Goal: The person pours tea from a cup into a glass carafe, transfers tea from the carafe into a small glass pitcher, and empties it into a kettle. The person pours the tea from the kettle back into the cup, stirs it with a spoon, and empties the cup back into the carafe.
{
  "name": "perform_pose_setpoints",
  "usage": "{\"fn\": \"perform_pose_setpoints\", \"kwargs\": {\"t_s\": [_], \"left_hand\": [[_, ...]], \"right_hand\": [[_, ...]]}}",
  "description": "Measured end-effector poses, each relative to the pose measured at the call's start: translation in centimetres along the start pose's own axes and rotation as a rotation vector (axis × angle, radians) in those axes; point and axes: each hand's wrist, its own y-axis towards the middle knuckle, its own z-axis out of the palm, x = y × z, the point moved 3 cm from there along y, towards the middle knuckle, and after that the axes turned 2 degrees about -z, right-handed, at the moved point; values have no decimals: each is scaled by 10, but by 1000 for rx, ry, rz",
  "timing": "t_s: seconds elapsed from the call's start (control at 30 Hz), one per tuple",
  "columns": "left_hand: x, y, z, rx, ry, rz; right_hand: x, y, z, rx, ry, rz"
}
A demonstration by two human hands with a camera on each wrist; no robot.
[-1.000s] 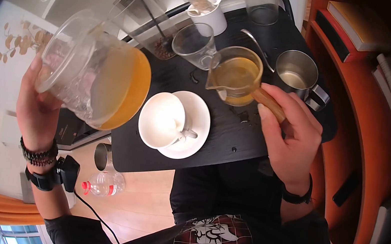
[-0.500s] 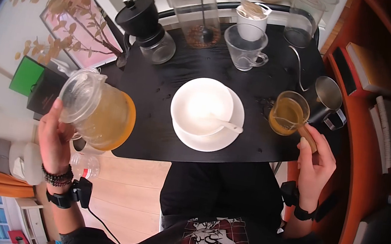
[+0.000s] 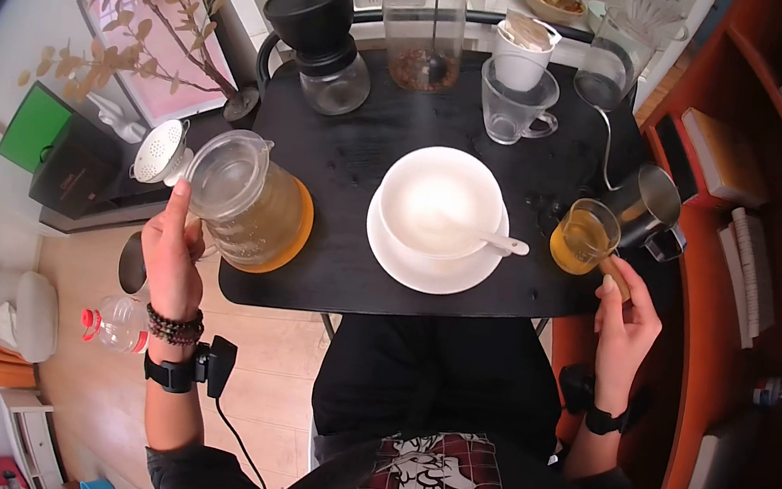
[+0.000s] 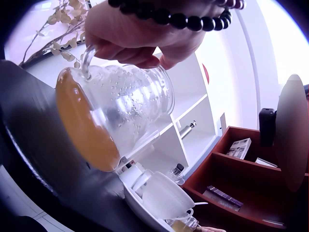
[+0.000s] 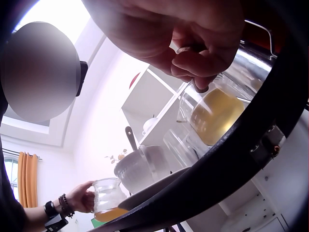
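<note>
My left hand (image 3: 175,258) grips the handle of a glass pitcher (image 3: 234,199) with amber liquid in its bottom; its base is right at the table's left edge. In the left wrist view the curled fingers go round the clear handle (image 4: 87,62). At the right, my right hand (image 3: 630,321) pinches the wooden handle (image 3: 619,279) of a small glass jug (image 3: 586,241) holding yellow liquid. Between the two stands a white cup (image 3: 439,191) on a white saucer (image 3: 447,278). A white spoon (image 3: 509,245) lies across the cup's near side.
Behind the jug stands a steel mug (image 3: 650,204). Along the back are a black grinder (image 3: 308,20), a tall clear container (image 3: 415,15) with beans, a white pot (image 3: 521,62), a glass cup (image 3: 511,116) and a glass server (image 3: 607,69). A plastic bottle (image 3: 118,323) lies on the floor.
The small jug has moved right, away from the white cup, to beside the steel mug. The large pitcher has come down to the table's left edge. The head view has shifted back.
</note>
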Motion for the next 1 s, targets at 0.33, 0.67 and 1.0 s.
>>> {"fn": "perform_pose_setpoints", "kwargs": {"t_s": [0.33, 0.67, 1.0], "left_hand": [[18, 6, -5, -51, -96, -17], [19, 11, -1, -96, -103, 11], [25, 6, -11, -88, 212, 286]], "right_hand": [[-1, 2, 10, 23, -10, -35], [0, 1, 18, 30, -7, -6], [-4, 1, 15, 60, -70, -105]]}}
